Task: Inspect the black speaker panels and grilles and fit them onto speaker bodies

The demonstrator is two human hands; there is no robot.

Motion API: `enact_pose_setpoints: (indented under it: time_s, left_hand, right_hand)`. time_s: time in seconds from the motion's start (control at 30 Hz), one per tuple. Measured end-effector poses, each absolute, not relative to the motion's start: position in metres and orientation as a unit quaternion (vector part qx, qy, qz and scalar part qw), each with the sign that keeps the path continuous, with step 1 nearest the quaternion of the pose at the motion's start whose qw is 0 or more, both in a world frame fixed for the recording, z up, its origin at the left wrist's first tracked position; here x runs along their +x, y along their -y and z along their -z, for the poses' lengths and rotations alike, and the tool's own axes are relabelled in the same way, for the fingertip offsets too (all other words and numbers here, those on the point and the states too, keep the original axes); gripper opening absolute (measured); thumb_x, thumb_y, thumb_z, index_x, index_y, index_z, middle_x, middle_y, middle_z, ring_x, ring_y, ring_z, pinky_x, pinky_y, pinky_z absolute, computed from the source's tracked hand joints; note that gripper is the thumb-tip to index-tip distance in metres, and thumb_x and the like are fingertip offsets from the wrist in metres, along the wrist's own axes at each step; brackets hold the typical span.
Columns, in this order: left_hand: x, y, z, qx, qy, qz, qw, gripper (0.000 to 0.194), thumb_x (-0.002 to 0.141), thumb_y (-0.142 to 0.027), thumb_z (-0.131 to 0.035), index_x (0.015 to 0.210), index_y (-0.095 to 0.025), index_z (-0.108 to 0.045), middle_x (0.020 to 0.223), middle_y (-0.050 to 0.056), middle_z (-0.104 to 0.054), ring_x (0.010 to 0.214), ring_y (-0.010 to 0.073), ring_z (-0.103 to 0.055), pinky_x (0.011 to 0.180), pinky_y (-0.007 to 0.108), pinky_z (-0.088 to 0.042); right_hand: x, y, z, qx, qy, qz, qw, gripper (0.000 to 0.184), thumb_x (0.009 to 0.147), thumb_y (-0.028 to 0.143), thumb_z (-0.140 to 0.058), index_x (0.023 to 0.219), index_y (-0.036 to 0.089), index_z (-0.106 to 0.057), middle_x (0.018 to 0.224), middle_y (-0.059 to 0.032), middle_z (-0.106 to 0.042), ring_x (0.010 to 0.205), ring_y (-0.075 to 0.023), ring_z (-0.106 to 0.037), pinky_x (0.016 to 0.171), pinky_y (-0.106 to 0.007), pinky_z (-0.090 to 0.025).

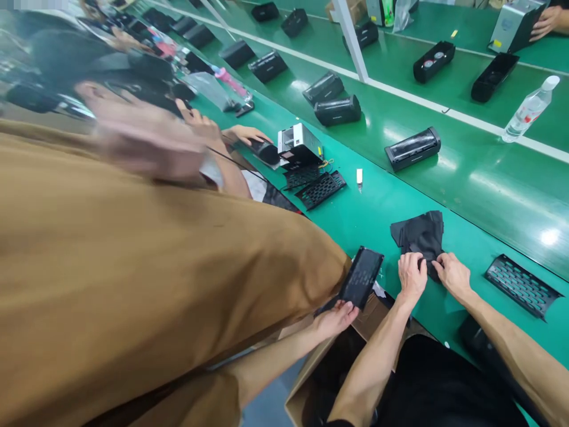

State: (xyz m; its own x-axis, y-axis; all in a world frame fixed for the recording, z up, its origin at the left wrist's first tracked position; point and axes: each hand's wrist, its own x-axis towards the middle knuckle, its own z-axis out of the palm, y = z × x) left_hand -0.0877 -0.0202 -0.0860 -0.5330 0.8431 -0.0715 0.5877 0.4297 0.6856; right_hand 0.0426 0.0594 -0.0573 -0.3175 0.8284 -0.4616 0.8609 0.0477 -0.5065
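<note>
A small pile of thin black cloth pieces (420, 231) lies on the green workbench in front of me, its edges fanned out. My left hand (412, 276) is closed on the near left edge of the cloth, fingers curled over it. On the near right edge, my right hand (452, 274) pinches the same cloth between thumb and fingers. To the right of my hands rests a black slotted grille (523, 286). Left of me, a co-worker's hand (338, 317) holds a black rectangular panel (362, 276) over the bench edge.
A brown-clad co-worker (178, 284) crowds the left side. Black grilles (320, 190), a boxy device (300, 145) and a small white-topped item (360, 178) sit farther along the bench. Beyond it, a green conveyor (471, 160) carries black speakers (413, 148). A water bottle (528, 112) stands there.
</note>
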Motion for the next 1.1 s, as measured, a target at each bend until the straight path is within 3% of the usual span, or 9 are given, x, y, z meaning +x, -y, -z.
enact_pose_setpoints:
  time_s: [0.1,0.3,0.5,0.63,0.7,0.77,0.87,1.0,1.1]
  left_hand:
    - [-0.080,0.022,0.086,0.419,-0.841,-0.268,0.215,0.008,0.098,-0.025,-0.065,0.106,-0.022,-0.066,0.113,0.012,-0.069,0.112,0.0300,-0.061,0.099,0.045,-0.049]
    - [-0.079,0.009,0.077,0.392,-0.865,-0.199,0.241,0.015,0.098,-0.025,-0.067,0.112,-0.022,-0.066,0.121,0.013,-0.067,0.120,0.0317,-0.059,0.104,0.046,-0.045]
    - [-0.087,-0.008,0.055,0.374,-0.877,-0.162,0.254,0.012,0.092,-0.021,-0.070,0.104,-0.021,-0.066,0.114,0.013,-0.067,0.120,0.0339,-0.061,0.106,0.049,-0.046]
    - [-0.092,-0.019,0.029,0.368,-0.875,-0.187,0.255,0.020,0.090,-0.022,-0.071,0.109,-0.019,-0.066,0.117,0.017,-0.066,0.123,0.0363,-0.062,0.109,0.053,-0.047]
    - [-0.083,-0.028,0.016,0.358,-0.830,-0.270,0.331,0.024,0.098,-0.035,-0.065,0.116,-0.020,-0.065,0.118,0.016,-0.069,0.117,0.0318,-0.067,0.106,0.049,-0.052]
    - [-0.063,-0.037,0.004,0.297,-0.683,-0.380,0.549,0.043,0.101,-0.058,-0.059,0.121,-0.020,-0.065,0.116,0.016,-0.073,0.105,0.0288,-0.073,0.098,0.047,-0.058]
    - [-0.020,-0.050,-0.006,0.118,-0.379,-0.409,0.822,0.075,0.087,-0.082,-0.064,0.123,-0.017,-0.068,0.118,0.018,-0.077,0.102,0.0313,-0.077,0.092,0.050,-0.062]
    - [0.019,-0.054,-0.007,0.029,-0.356,-0.429,0.830,0.052,0.081,-0.052,-0.089,0.114,-0.015,-0.074,0.113,0.015,-0.081,0.106,0.0292,-0.077,0.100,0.044,-0.060]
    - [0.025,-0.050,-0.010,0.002,-0.376,-0.431,0.820,0.039,0.088,-0.044,-0.084,0.113,-0.016,-0.075,0.110,0.013,-0.082,0.098,0.0295,-0.080,0.102,0.051,-0.060]
  right_hand:
    - [0.046,-0.062,0.062,0.573,-0.729,0.374,0.006,0.023,0.104,0.033,-0.056,0.093,0.023,-0.074,0.102,-0.0082,-0.072,0.085,-0.0216,-0.067,0.072,-0.032,-0.043]
    - [0.068,-0.102,0.053,0.591,-0.687,0.415,-0.081,0.026,0.093,0.042,-0.058,0.079,0.024,-0.071,0.084,-0.0065,-0.072,0.081,-0.0240,-0.065,0.073,-0.033,-0.045]
    - [0.152,-0.198,0.004,0.661,-0.558,0.444,-0.232,0.034,0.081,0.058,-0.053,0.085,0.025,-0.056,0.072,-0.0030,-0.058,0.065,-0.0208,-0.053,0.061,-0.033,-0.043]
    - [0.217,-0.211,-0.040,0.664,-0.503,0.473,-0.285,0.037,0.077,0.061,-0.058,0.083,0.026,-0.052,0.081,-0.0043,-0.061,0.073,-0.0224,-0.061,0.067,-0.036,-0.054]
    - [0.231,-0.190,-0.057,0.642,-0.528,0.482,-0.278,0.037,0.081,0.061,-0.061,0.081,0.025,-0.056,0.087,-0.0071,-0.066,0.085,-0.0261,-0.066,0.078,-0.041,-0.058]
    - [0.232,-0.160,-0.068,0.587,-0.622,0.458,-0.242,0.034,0.091,0.056,-0.060,0.080,0.024,-0.060,0.103,-0.0115,-0.071,0.102,-0.0299,-0.068,0.094,-0.048,-0.057]
    - [0.221,-0.109,-0.073,0.474,-0.782,0.374,-0.155,0.027,0.102,0.043,-0.056,0.085,0.024,-0.066,0.133,-0.0162,-0.068,0.127,-0.0351,-0.061,0.111,-0.057,-0.048]
    - [0.221,-0.059,-0.067,0.461,-0.782,0.391,-0.148,0.021,0.101,0.045,-0.064,0.096,0.026,-0.072,0.148,-0.0165,-0.061,0.141,-0.0379,-0.054,0.117,-0.062,-0.045]
    - [0.230,-0.040,-0.053,0.573,-0.574,0.524,-0.259,0.044,0.091,0.065,-0.074,0.117,0.030,-0.070,0.156,-0.0147,-0.058,0.143,-0.0367,-0.056,0.115,-0.058,-0.049]
